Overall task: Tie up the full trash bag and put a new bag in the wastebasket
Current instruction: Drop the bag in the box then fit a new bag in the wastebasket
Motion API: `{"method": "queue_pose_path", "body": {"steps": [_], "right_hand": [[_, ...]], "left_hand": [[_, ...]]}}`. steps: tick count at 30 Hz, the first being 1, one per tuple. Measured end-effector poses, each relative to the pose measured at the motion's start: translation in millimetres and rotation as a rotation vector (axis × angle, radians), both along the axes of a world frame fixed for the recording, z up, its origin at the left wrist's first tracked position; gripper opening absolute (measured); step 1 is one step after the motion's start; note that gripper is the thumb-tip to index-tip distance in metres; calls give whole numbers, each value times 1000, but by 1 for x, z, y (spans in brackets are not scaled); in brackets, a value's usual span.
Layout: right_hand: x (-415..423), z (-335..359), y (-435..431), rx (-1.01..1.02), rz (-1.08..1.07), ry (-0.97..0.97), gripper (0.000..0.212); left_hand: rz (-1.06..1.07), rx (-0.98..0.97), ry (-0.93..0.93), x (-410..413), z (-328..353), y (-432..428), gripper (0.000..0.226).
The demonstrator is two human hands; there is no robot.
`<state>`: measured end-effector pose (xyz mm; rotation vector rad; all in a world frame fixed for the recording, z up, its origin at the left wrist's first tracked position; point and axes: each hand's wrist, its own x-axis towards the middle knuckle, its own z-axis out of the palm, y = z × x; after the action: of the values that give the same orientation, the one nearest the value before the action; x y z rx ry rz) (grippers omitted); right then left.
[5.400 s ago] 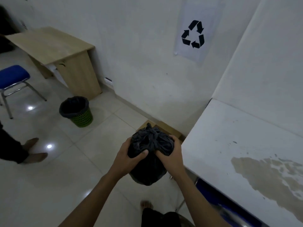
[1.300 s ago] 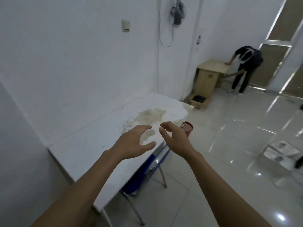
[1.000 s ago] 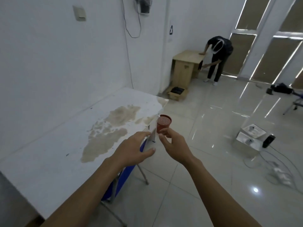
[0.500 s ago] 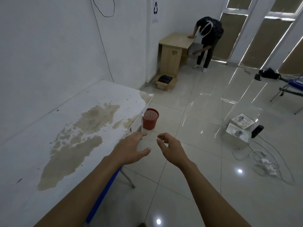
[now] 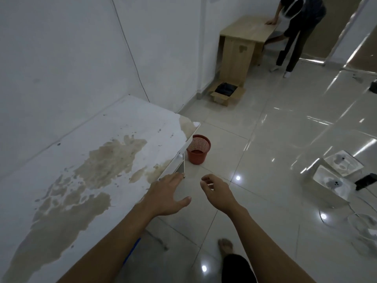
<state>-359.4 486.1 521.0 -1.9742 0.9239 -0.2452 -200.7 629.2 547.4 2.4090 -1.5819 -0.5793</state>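
A red mesh wastebasket (image 5: 198, 149) stands on the tiled floor just past the far corner of the white table; no bag lines it. Both my hands hover in front of me, short of the basket and holding nothing. My left hand (image 5: 167, 198) has its fingers spread and nearly straight, over the table's edge. My right hand (image 5: 217, 190) hangs with fingers loosely curled. A cardboard box (image 5: 226, 92) with black bags inside sits on the floor by the wall. The tied trash bag is out of view.
The stained white table (image 5: 85, 176) fills the left. A wooden desk (image 5: 242, 39) stands at the back, and a person (image 5: 293, 27) leans on it. White boxes (image 5: 334, 174) and cables lie on the floor at right. My foot (image 5: 225, 245) is below.
Since I held the tied black bag, both hands have let go of it. My view has turned and moved along the table; the red wastebasket is closer and the hands stay empty.
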Motion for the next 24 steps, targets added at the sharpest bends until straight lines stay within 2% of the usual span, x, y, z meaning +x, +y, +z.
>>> {"method": "queue_pose_path", "body": {"steps": [10, 16, 18, 22, 24], "right_hand": [[89, -76, -166, 196, 234, 143, 26], [158, -139, -199, 248, 324, 182, 28], [179, -158, -199, 312, 303, 173, 30], [215, -186, -190, 513, 176, 186, 39], [230, -192, -186, 633, 95, 186, 36]], "left_hand": [[473, 183, 16, 49, -101, -125, 99], [641, 354, -32, 110, -162, -142, 120], [654, 394, -12, 121, -179, -137, 130], [677, 319, -83, 116, -199, -128, 138], [674, 299, -84, 117, -203, -127, 140]]}}
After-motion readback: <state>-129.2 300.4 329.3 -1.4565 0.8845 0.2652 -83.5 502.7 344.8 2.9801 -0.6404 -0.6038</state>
